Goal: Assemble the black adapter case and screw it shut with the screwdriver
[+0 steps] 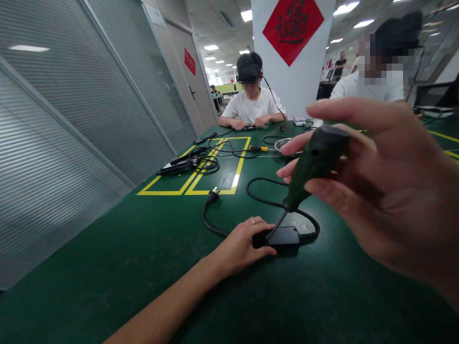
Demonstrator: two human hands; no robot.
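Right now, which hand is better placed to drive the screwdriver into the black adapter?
Right hand: it holds the screwdriver, tip on the black adapter. Left hand steadies the adapter.

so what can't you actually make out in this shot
All in the head view:
- Screwdriver tip: where it meets the black adapter is too small to tell which spot it touches.
- Adapter's left end: covered by the left hand.
- Right hand: its wrist is cut off by the right edge.
- Metal dish: partly hidden behind the right fingers.
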